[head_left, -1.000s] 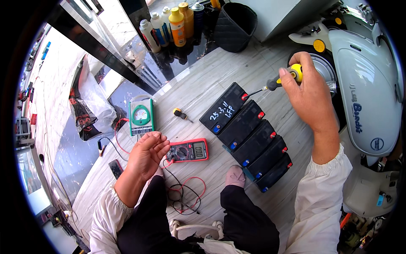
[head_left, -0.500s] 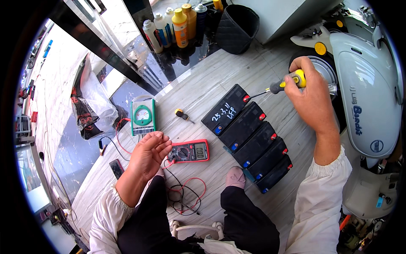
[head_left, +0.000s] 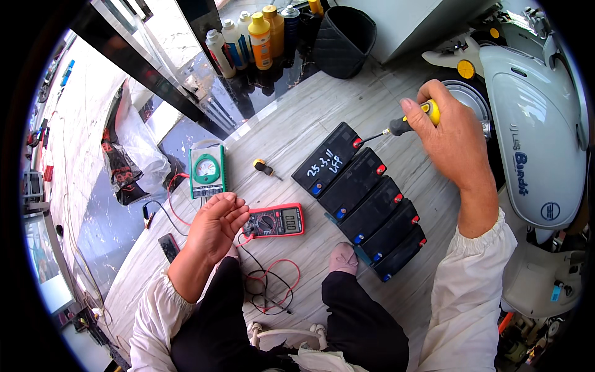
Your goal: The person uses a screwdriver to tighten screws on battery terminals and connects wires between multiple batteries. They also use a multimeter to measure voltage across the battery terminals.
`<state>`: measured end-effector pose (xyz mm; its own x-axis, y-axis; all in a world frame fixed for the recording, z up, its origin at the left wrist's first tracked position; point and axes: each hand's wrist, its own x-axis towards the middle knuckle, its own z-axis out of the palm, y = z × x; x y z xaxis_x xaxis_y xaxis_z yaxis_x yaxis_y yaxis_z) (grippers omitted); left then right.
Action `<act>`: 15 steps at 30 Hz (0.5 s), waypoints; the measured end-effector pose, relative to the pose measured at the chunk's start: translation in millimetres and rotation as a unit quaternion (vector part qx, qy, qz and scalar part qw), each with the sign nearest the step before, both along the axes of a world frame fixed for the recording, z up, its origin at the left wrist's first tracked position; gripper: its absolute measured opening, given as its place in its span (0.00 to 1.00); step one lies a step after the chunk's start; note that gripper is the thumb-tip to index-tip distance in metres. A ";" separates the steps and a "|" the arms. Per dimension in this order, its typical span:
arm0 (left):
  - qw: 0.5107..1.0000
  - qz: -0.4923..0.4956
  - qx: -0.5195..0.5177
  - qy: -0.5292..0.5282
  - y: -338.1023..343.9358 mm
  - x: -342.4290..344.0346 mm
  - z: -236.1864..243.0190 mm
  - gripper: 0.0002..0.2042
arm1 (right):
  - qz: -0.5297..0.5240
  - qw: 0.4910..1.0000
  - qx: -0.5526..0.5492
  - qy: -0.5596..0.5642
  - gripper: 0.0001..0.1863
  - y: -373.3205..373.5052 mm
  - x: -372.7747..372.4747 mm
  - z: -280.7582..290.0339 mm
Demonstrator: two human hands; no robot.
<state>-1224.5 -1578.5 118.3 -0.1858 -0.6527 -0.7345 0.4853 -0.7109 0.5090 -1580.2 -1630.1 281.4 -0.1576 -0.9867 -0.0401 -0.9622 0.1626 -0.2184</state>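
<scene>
My right hand (head_left: 455,130) is closed around the yellow-and-grey handle of a screwdriver (head_left: 401,127). Its shaft slants down to the left, and the tip meets the red terminal (head_left: 357,142) of the farthest black battery (head_left: 328,160). That battery has white handwriting on top. Several similar black batteries (head_left: 353,180) lie beside it in a slanting row, with red terminals at one end and blue at the other. My left hand (head_left: 217,226) hovers near the red multimeter (head_left: 274,221), thumb and fingertips pinched together. Whatever lies between those fingertips, if anything, is too small to make out.
A short screwdriver (head_left: 265,168) and a green meter (head_left: 208,172) lie on the floor. Red and black test leads (head_left: 269,288) coil near my feet. Bottles (head_left: 260,40) and a black bin (head_left: 345,43) stand at the back. A pale scooter (head_left: 539,136) is at the right.
My right hand has turned slightly on the screwdriver handle, its thumb now lifted higher. The screwdriver tip stays at the same red terminal. My left hand has barely moved.
</scene>
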 end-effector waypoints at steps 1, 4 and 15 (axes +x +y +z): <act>1.000 -0.003 -0.003 0.006 0.1 0.6 -0.6 0.04 | -0.040 0.999 0.033 0.002 0.10 -1.6 1.7 1.5; 1.000 -0.012 -0.009 0.020 -0.4 0.3 -2.6 0.04 | 0.084 0.991 -0.096 0.026 0.11 1.3 -11.9 -13.0; 1.000 -0.013 -0.004 0.014 0.5 1.0 -4.1 0.04 | 0.065 0.990 -0.104 -0.070 0.12 3.6 -15.0 -20.3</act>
